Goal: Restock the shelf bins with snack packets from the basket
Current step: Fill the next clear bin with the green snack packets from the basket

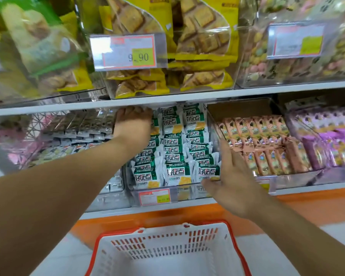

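Note:
A clear plastic shelf bin (163, 193) on the lower shelf holds several rows of green-and-white snack packets (174, 148). My left hand (132, 122) reaches deep into the back left of this bin, fingers curled down onto the packets under the upper shelf; whether it grips one cannot be made out. My right hand (230, 176) lies flat with fingers spread against the front right corner of the bin, touching the front packet. A white basket (167, 248) with a red rim stands below on the floor, and no packets show in its visible part.
To the right stand bins of pink packets (263, 140) and purple packets (331, 140). Left is a bin of dark-striped packets (84, 134). The upper shelf (167, 100) carries bins of yellow biscuit bags (167, 46). An orange shelf base (187, 214) runs below.

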Tool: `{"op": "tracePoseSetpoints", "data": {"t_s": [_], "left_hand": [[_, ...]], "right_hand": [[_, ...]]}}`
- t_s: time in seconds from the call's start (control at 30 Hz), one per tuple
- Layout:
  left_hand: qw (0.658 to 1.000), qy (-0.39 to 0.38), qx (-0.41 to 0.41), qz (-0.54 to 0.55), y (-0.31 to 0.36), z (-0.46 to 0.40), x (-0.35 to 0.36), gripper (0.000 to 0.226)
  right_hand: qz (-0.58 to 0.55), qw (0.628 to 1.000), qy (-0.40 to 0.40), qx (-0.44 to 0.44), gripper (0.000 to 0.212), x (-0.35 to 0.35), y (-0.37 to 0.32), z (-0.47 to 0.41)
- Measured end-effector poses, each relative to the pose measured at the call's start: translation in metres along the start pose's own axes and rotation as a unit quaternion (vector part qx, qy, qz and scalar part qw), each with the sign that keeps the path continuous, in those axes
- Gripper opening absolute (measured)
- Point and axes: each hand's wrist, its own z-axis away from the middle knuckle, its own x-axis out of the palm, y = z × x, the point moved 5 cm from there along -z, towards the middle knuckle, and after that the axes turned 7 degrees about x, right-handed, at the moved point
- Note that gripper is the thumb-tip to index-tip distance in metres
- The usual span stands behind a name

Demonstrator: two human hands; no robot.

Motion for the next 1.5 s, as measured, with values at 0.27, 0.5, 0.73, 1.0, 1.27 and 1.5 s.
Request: {"op": "tracePoseSetpoints", "data": {"t_s": [0.27, 0.5, 0.73, 1.0, 1.27, 1.5], "left_hand": [[0.998, -0.043, 0.006, -0.047, 0.005, -0.005, 0.005, 0.040], [0.997, -0.069, -0.001, -0.046, 0.002, 0.000, 0.005, 0.041], [0.996, -0.089, 0.010, 0.003, 0.006, 0.013, -0.012, 0.043], [0.951, -0.042, 0.066, 0.299, 0.050, 0.110, -0.043, 0.049], [0.966, -0.089, 0.111, 0.218, 0.086, 0.165, -0.014, 0.069], [0.955, -0.082, 0.136, 0.252, 0.070, 0.160, -0.006, 0.068]], "right_hand": [[-0.010, 1.000, 0.004, -0.002, 0.113, 0.001, 0.002, -0.001], [-0.009, 1.000, 0.004, -0.004, 0.112, -0.001, 0.000, 0.002], [-0.029, 0.999, -0.017, 0.004, 0.109, -0.002, -0.003, 0.000], [0.129, 0.976, 0.158, -0.079, 0.094, -0.015, -0.024, 0.015], [0.220, 0.962, 0.075, -0.143, 0.067, 0.034, -0.054, 0.040], [0.195, 0.968, 0.081, -0.134, 0.061, 0.035, -0.059, 0.033]]}}
